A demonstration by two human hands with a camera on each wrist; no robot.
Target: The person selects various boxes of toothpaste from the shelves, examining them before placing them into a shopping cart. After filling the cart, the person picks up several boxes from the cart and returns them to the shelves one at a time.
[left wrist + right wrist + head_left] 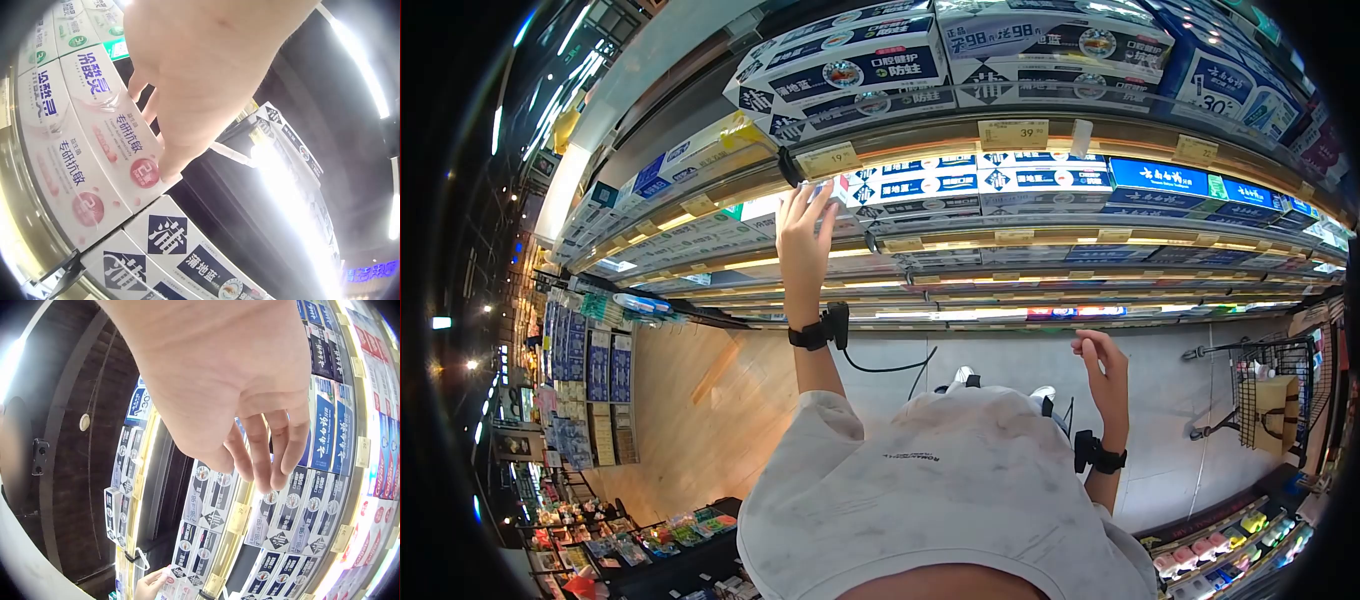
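Note:
My left hand (804, 238) reaches up to a shelf of toothpaste boxes, its fingers nearly straight. In the left wrist view, the thumb of that hand (187, 94) touches the end of a white and pink toothpaste box (119, 134); the other fingers lie along its far edge, partly hidden. Just beside it are white and navy toothpaste boxes (187, 244). My right hand (1104, 372) hangs away from the shelves with loosely bent fingers, holding nothing. The right wrist view shows this hand (231, 394) in front of the stocked shelves.
Price tags (1013, 134) line the shelf edges. Larger toothpaste packs (1050, 45) are on the upper shelf, blue boxes (1158, 178) to the right. A wire cart (1305, 400) holding a brown bag (1268, 415) stands at right. Behind are more goods displays (1220, 545).

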